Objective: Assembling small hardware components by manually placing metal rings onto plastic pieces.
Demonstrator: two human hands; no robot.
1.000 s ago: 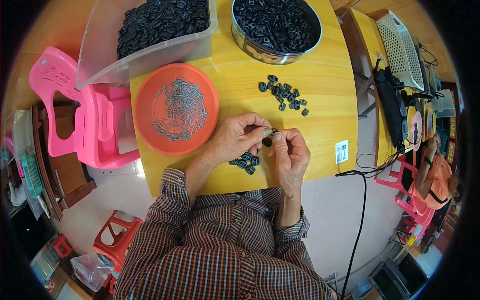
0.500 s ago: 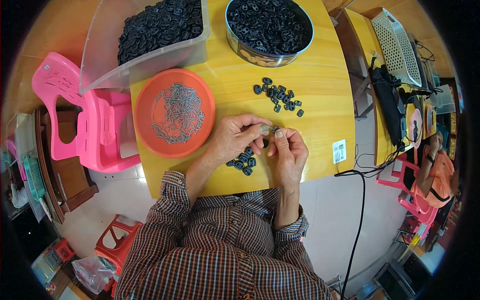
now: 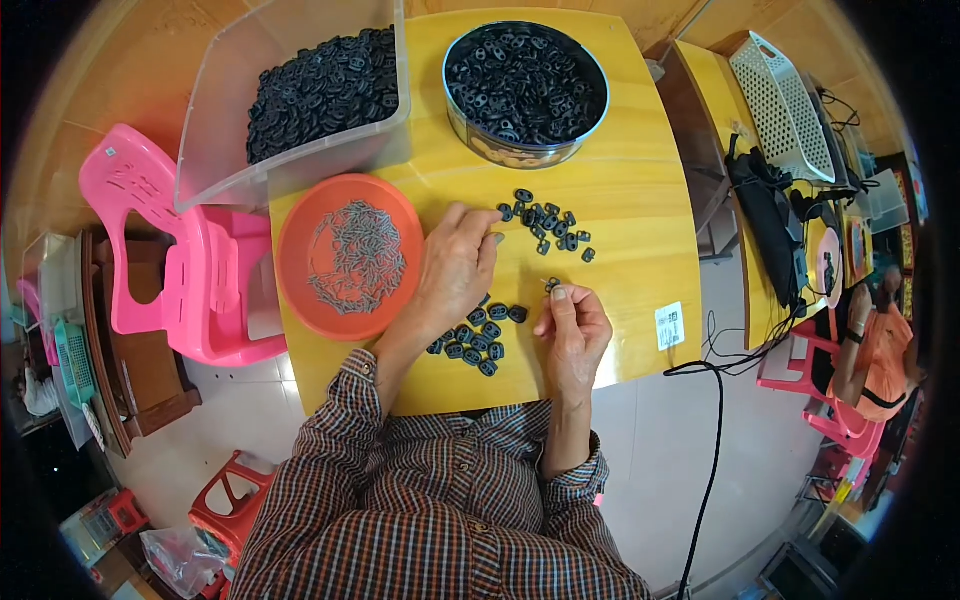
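My hands have parted: left hand [image 3: 455, 265] reaches, fingers loose, toward loose black pieces [image 3: 545, 218]; right hand [image 3: 572, 325] pinches one black piece [image 3: 551, 286].

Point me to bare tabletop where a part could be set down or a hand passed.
Free: the right side of the yellow table, from the round tin down to the white sticker. Also bare: the near edge under the right hand. Crowded: between the orange dish, left hand and both clusters of black parts.
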